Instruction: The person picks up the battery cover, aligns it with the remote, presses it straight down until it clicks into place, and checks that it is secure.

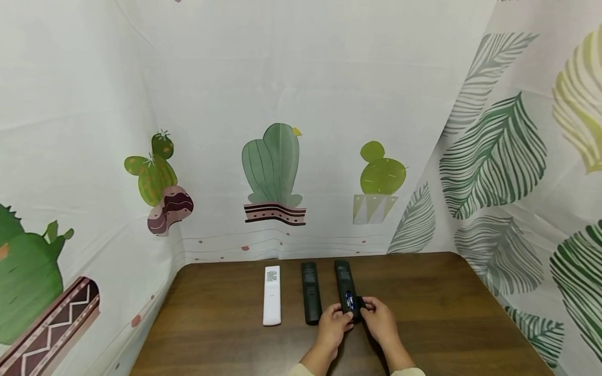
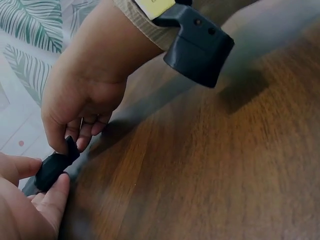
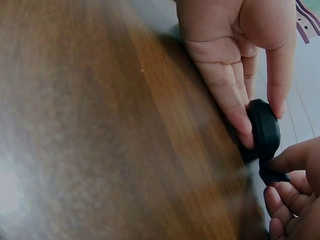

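Observation:
A black remote control lies back side up at the right of a row, its battery compartment uncovered. Blue batteries show inside. My left hand grips the near end of this remote between thumb and fingers. At its right side, my right hand pinches a small black battery cover with thumb and fingers. The right wrist view shows this cover close against the remote's end; whether they touch is hard to tell. In the left wrist view, both hands meet around the dark remote end.
Left of my hands lie a second black remote and a white remote, both back side up. They rest on a brown wooden table. A white cloth with printed cacti and leaves hangs behind and beside the table.

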The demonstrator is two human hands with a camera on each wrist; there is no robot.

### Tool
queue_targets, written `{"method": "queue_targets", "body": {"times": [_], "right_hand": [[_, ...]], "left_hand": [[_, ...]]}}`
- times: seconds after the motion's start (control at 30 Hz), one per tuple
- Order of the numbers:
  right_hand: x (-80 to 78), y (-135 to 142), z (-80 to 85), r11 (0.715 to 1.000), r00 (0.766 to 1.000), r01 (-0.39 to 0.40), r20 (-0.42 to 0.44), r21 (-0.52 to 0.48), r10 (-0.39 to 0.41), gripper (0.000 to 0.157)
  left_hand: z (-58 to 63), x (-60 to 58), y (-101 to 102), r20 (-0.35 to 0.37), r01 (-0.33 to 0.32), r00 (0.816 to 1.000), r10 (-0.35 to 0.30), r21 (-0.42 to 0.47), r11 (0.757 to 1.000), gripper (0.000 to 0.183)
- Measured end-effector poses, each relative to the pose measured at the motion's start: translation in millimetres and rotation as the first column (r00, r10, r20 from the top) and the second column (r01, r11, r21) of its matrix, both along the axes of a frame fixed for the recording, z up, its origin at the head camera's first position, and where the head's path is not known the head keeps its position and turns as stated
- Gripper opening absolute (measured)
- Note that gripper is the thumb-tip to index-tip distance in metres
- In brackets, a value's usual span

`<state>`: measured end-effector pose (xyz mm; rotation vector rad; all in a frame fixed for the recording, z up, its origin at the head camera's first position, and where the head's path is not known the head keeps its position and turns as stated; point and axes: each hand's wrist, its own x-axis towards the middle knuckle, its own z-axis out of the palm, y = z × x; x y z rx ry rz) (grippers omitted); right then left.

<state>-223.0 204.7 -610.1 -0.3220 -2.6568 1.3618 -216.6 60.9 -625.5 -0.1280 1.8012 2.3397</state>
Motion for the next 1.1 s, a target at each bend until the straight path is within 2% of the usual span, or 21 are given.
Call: {"method": "queue_targets", "body": {"times": [0.17,0.63,1.1], "right_hand": [[0.8,-0.6,-0.6,1.000,1.000,-0.003,-0.002,-0.025,0.003,0.028],[5.1,-6.4,-0.4,0.996,0.999,-0.007,-0.037,-0.090,0.004,0.026],[9.5,-19.6,7.7,0.988,0.998,-0.018,-0.070,-0.151,0.007,0.026]], "left_hand": [[1.0,1.0,0.0,0.006,-0.015,1.000,0.015,0.028,0.999,0.047],[5.4,10.5,-5.5,0.030,-0.002,1.000,0.000,0.069,0.998,0.045],[13.2,18.3,-22.9,-0.011,0.033,0.999,-0.032,0.098,0.995,0.049]]}}
